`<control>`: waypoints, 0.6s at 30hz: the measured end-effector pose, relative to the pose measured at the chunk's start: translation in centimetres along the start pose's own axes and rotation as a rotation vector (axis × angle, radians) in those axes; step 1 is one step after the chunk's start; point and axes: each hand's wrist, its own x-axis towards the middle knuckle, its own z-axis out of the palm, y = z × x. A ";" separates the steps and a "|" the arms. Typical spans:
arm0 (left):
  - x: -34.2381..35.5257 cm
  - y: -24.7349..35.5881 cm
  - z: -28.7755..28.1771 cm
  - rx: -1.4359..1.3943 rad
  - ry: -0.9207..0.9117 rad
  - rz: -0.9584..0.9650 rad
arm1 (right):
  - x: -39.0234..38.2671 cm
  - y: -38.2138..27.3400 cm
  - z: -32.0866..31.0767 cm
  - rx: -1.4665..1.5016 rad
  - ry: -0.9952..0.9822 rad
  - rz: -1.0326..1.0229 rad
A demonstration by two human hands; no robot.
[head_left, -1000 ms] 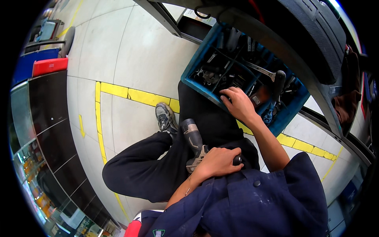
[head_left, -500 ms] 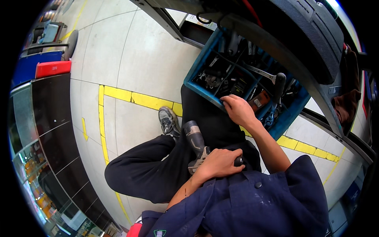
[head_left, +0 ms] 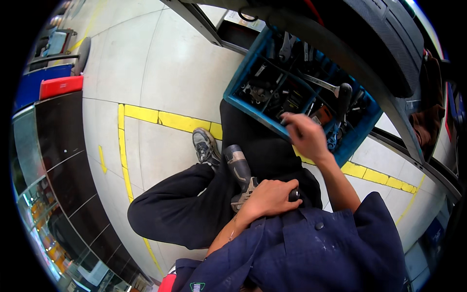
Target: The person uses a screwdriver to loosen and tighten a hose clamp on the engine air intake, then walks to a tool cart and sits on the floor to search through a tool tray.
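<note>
My left hand is wrapped round the handle end of a grey-and-black power tool, which lies across my dark trousers. A black rounded end sticks out beside its fingers. My right hand is at the near edge of a blue divided plastic crate, its blurred fingers pinched round something small and dark that I cannot make out. The crate holds several tools and small metal parts, including a long wrench, a black handle and an orange-brown piece.
A dark metal frame overhangs the crate, with a black ridged case on it and brown cloth. Yellow tape lines mark the pale floor. At left stand a red case, blue cart and glass cabinet.
My right hand has drawn slightly back to the right from the crate's front edge, its fingers now more closed and blurred. My left hand and the power tool have stayed in place.
</note>
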 end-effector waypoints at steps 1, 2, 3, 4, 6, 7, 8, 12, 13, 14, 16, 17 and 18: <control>-0.1 0.2 -0.1 -0.013 0.000 -0.012 | -0.1 0.3 -1.9 0.018 0.107 0.041; -0.1 0.3 -0.2 -0.004 0.000 -0.015 | -0.7 1.8 -3.4 0.002 0.234 0.135; -0.1 0.4 -0.2 -0.013 0.001 -0.011 | -0.3 2.4 -5.0 -0.072 0.414 0.042; -0.1 0.4 -0.1 -0.011 0.006 -0.014 | -0.1 2.8 -6.6 -0.203 0.502 0.020; -0.1 0.3 -0.1 -0.008 -0.002 -0.006 | 0.8 4.1 -8.1 -0.541 0.554 -0.019; -0.1 0.3 -0.1 -0.006 -0.004 -0.011 | 1.5 4.7 -8.3 -0.612 0.549 -0.016; 0.0 0.3 0.0 -0.005 -0.005 -0.013 | 2.0 5.5 -8.3 -0.580 0.499 0.004; 0.0 0.1 0.1 0.011 0.006 0.013 | 2.8 7.0 -7.4 -0.273 0.337 0.188; 0.1 0.2 0.0 0.007 0.008 0.016 | 2.9 7.5 -7.6 -0.274 0.347 0.211; 0.1 0.3 -0.1 0.003 0.000 0.006 | 2.8 7.7 -7.7 -0.276 0.357 0.235; 0.1 0.5 -0.3 -0.003 -0.012 -0.013 | 2.6 7.5 -8.0 -0.301 0.368 0.189; 0.2 0.6 -0.4 0.005 -0.022 -0.020 | 2.5 6.9 -8.5 -0.298 0.365 0.193; 0.3 0.7 -0.6 0.012 -0.033 -0.028 | 2.3 6.3 -8.9 -0.295 0.363 0.197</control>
